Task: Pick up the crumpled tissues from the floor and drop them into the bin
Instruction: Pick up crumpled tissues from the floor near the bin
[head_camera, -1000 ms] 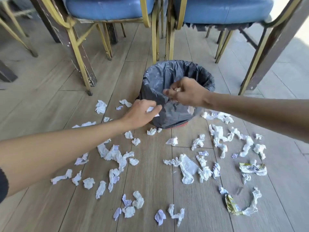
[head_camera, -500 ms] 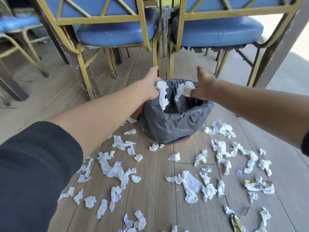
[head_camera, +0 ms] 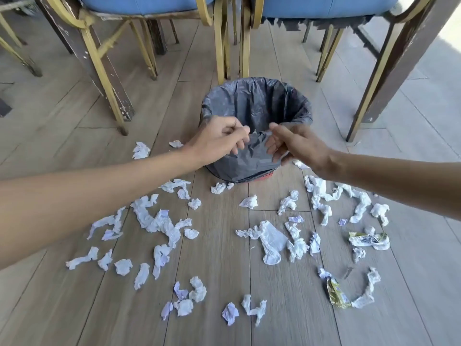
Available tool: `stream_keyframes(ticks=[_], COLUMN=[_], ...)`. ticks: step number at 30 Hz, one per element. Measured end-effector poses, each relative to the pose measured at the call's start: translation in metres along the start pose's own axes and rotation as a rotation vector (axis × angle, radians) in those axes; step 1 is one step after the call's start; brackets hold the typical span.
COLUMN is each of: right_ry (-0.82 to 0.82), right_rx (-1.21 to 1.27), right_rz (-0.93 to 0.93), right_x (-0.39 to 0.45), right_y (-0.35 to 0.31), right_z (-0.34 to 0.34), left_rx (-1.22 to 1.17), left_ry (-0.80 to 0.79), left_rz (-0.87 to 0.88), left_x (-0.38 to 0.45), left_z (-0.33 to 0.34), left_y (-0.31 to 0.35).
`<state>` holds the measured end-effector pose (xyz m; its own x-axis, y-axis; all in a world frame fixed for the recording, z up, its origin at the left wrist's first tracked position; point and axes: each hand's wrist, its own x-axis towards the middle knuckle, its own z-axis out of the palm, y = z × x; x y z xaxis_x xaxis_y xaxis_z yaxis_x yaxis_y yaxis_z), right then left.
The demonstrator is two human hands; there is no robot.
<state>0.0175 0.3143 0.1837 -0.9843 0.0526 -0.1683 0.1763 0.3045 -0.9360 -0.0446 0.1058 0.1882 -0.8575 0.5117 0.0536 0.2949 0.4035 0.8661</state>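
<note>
Wooden floor (head_camera: 219,258) (tissue-strewn): left hand (head_camera: 219,143) and right hand (head_camera: 296,146), fingers loosely apart, at bin (head_camera: 257,106).

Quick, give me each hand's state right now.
Left hand: fingers curled at the bin rim; contents cannot be told.
Right hand: loosely open, only a white scrap at the fingertips.

A dining or banquet hall, by the look of it: gold-framed chairs (head_camera: 139,11) with blue padded seats stand in a row across the top of the frame, dark wooden table legs (head_camera: 399,61) among them, on a wood-plank floor (head_camera: 219,258).
</note>
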Motion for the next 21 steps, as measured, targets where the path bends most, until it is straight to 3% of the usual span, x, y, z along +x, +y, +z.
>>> stream_keyframes(ticks=[6,12,18,21], right_ry=[-0.204,-0.325,-0.451,-0.468], right_rx=[-0.284,-0.459,-0.947,-1.112], right_rz=[0.121,0.182,-0.05,-0.095], right_x=[-0.023,-0.022,-0.016,-0.022], right_y=[0.075,0.114,0.14,0.155], right_z=[0.019,0.031,0.034,0.033], left_rx=[0.391,0.626,0.91,0.934], left_ry=[-0.27,-0.549,-0.885,-0.852], left_rz=[0.019,0.031,0.218,0.267], left_x=[-0.038,-0.051,-0.071,-0.075], left_z=[0.039,0.078,0.124,0.137], left_y=[-0.047,-0.098,-0.137,-0.161])
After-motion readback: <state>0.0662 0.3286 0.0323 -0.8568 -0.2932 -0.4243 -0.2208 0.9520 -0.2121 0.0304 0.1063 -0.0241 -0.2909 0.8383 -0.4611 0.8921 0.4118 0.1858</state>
